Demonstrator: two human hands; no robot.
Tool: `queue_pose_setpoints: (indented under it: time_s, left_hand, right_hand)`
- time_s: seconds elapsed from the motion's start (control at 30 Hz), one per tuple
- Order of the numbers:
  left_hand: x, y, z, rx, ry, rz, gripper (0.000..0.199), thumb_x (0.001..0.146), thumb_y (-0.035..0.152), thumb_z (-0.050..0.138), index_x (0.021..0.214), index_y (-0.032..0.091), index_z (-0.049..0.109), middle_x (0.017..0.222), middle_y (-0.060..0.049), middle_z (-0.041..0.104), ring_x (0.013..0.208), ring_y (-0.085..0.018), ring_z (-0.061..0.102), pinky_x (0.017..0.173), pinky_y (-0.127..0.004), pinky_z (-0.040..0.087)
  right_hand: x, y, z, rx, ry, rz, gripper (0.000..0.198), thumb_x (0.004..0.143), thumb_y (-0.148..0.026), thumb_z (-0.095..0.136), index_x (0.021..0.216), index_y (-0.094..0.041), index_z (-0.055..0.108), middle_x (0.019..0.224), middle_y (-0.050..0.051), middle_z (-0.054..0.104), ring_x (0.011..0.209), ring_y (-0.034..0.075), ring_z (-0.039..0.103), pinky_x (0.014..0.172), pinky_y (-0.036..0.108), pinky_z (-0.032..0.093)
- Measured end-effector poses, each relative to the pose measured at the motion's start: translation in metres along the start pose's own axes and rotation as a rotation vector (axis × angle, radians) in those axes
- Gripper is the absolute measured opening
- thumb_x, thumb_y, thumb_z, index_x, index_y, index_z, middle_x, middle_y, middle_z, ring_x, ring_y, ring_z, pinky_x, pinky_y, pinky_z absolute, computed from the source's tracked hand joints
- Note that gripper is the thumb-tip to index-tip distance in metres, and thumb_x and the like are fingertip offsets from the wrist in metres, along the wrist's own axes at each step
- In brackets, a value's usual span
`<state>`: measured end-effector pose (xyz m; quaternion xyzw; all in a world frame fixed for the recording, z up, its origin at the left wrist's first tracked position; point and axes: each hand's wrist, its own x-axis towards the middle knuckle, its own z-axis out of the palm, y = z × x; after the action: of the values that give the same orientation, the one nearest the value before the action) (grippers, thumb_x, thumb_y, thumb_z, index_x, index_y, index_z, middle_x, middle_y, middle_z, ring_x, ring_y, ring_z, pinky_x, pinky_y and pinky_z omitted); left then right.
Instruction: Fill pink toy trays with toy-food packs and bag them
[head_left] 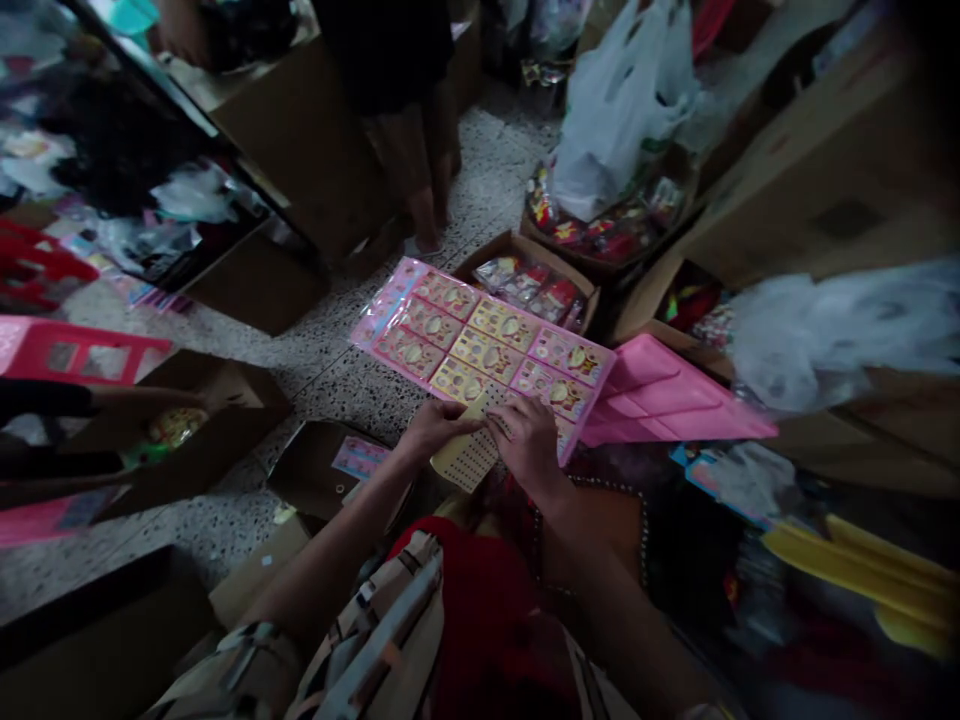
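Observation:
A pale yellow card (466,460) with rows of small dark dots is held between my two hands, tilted over my lap. My left hand (435,432) pinches its left edge, thumb on top. On its right side, the fingers of my right hand (529,440) are bent onto the card near its upper half. Just beyond my hands lies a large pink-bordered sheet (487,345) printed with pink and yellow panels, under shiny clear plastic. It rests on a pink plastic stool or table (667,400), which shows at the right.
Open cardboard boxes (592,300) with small packaged items stand behind the sheet. White plastic bags (622,110) sit at the back right. To the left, another person's arms (112,400) reach into a box (247,390). Another person's legs (420,170) are beyond on the speckled floor (487,190).

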<state>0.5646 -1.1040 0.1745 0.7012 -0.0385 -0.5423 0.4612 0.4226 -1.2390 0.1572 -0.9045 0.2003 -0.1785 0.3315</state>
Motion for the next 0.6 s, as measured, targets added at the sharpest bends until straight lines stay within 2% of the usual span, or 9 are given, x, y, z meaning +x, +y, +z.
queue_pose_setpoints:
  time_s: [0.1, 0.23, 0.33, 0.43, 0.6]
  left_hand:
    - [-0.016, -0.001, -0.039, 0.008, 0.051, 0.061, 0.047, 0.062, 0.050, 0.087, 0.090, 0.013, 0.079, 0.073, -0.001, 0.071, 0.062, -0.016, 0.061, 0.059, -0.026, 0.046]
    - [-0.034, -0.009, -0.092, 0.113, 0.121, 0.166, 0.039, 0.071, 0.050, 0.079, 0.081, 0.013, 0.075, 0.068, 0.000, 0.064, 0.064, -0.014, 0.057, 0.057, -0.023, 0.042]
    - [-0.047, -0.014, -0.127, 0.200, 0.170, 0.265, 0.033, 0.075, 0.047, 0.074, 0.078, 0.014, 0.073, 0.069, 0.001, 0.061, 0.069, -0.014, 0.054, 0.061, -0.022, 0.039]
    - [-0.059, -0.011, -0.156, 0.298, 0.250, 0.331, 0.027, 0.079, 0.041, 0.069, 0.073, 0.014, 0.069, 0.069, 0.002, 0.057, 0.072, -0.013, 0.050, 0.064, -0.022, 0.036]
    - [-0.069, -0.003, -0.191, 0.438, 0.393, 0.307, 0.020, 0.079, 0.027, 0.062, 0.063, 0.015, 0.058, 0.064, 0.003, 0.050, 0.067, -0.011, 0.043, 0.061, -0.024, 0.029]
  right_hand:
    - [0.025, -0.024, 0.033, 0.051, -0.095, -0.099, 0.011, 0.095, -0.027, 0.068, 0.099, -0.022, 0.076, 0.089, 0.006, 0.070, 0.092, 0.024, 0.060, 0.084, 0.037, 0.044]
    - [0.053, -0.053, 0.072, 0.176, -0.232, -0.256, 0.011, 0.096, -0.024, 0.066, 0.098, -0.019, 0.076, 0.088, 0.006, 0.069, 0.088, 0.021, 0.062, 0.081, 0.033, 0.046]
    - [0.073, -0.077, 0.094, 0.262, -0.328, -0.318, 0.008, 0.093, -0.022, 0.068, 0.094, -0.019, 0.075, 0.086, 0.006, 0.069, 0.086, 0.019, 0.064, 0.078, 0.030, 0.047]
    - [0.095, -0.102, 0.111, 0.322, -0.395, -0.364, 0.005, 0.089, -0.017, 0.071, 0.089, -0.020, 0.075, 0.084, 0.004, 0.069, 0.084, 0.018, 0.064, 0.077, 0.028, 0.047]
    - [0.133, -0.130, 0.141, 0.384, -0.485, -0.470, 0.012, 0.089, -0.016, 0.064, 0.080, -0.021, 0.071, 0.077, 0.003, 0.066, 0.078, 0.018, 0.063, 0.071, 0.029, 0.045]
